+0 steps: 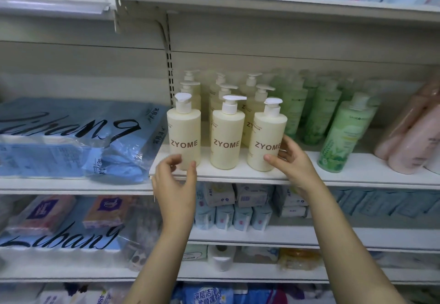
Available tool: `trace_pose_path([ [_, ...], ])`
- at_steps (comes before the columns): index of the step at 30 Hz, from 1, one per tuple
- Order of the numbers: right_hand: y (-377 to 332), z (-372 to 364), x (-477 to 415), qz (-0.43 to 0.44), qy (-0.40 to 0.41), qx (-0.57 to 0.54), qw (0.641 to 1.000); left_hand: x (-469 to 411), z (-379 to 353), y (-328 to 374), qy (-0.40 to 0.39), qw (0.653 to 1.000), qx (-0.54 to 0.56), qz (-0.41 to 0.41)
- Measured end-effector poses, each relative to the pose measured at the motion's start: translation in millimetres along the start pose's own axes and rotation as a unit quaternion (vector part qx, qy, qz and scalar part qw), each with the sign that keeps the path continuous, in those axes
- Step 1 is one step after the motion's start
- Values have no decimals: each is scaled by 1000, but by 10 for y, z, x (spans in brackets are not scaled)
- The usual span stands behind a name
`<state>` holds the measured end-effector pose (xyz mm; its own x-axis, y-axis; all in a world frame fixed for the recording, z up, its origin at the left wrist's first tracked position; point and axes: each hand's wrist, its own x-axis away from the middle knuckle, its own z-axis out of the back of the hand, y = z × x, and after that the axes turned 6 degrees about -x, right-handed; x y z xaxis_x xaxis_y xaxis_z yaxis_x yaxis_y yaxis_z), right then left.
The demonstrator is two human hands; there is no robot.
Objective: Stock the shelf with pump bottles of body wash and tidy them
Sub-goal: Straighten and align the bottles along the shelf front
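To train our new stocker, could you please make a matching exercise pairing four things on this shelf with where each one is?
Things:
1. right cream bottle
2. front green bottle
3. pink bottles
4. blue pack

Places:
A. far right of the shelf
B. left of the cream bottles
C. gripped by the right hand
D. just right of the right hand

Pairs: 1-C, 2-D, 3-A, 4-B.
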<state>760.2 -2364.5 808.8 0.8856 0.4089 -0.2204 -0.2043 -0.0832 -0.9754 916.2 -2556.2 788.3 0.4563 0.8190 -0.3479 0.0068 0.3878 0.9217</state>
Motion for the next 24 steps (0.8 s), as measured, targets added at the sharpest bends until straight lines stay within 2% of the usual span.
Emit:
trace_pose_path([
  [2,-21,22,0,-4,16,-65,998,173,-79,98,-48,998,30,-20],
  [6,-48,134,37,-3,93,-178,980,489,-387,378,-212,973,82,-31],
  [10,-56,363,87,-2,93,-182,979,708,-791,636,-348,930,116,-37],
  [13,-80,529,30,-9,74,-148,986,801,-1134,804,-399,909,120,-13],
  [17,-84,633,-163,-24,61,-161,985,791,-1610,990,-387,910,144,27],
  [24,66,625,-665,-35,73,-212,974,527,-2170,1164,-261,935,206,125],
])
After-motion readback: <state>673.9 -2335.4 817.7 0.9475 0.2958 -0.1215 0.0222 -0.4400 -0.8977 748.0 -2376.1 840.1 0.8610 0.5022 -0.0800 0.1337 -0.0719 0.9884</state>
